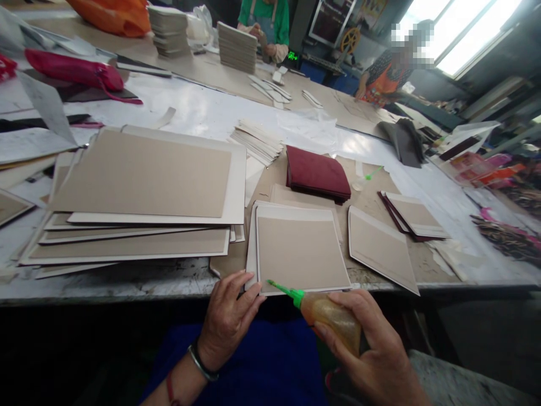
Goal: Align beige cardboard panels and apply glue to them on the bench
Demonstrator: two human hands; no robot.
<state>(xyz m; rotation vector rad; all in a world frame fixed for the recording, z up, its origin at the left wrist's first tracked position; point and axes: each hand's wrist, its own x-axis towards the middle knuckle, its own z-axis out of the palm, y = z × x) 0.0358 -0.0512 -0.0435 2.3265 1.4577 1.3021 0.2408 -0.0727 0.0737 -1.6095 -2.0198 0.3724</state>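
Head camera view: the right hand (372, 344) is clamped around a translucent amber squeeze bottle (332, 321) with a tapered green nozzle (296, 295). The bottle is held beyond the near edge of the long white-covered worktable (198, 110), with its nozzle pointing left over the near-left corner of a rectangular beige panel with pale borders (298, 248). Contact between nozzle tip and panel cannot be determined.

The left hand (230, 313) has its fingers extended close together at that same corner; whether its thumb grips from below cannot be seen. The panel lies on other panels at the table's near edge.

Left of it, along the near edge, is a stack of larger beige panels with white borders (147, 175). To the right, a single beige panel with a slanted outline (378, 248) reaches the near edge. Farther in lie a folded maroon sheet bundle (319, 172) and a loose pile of thin white strips (257, 141). At the far edge is a person in a green top (279, 22).
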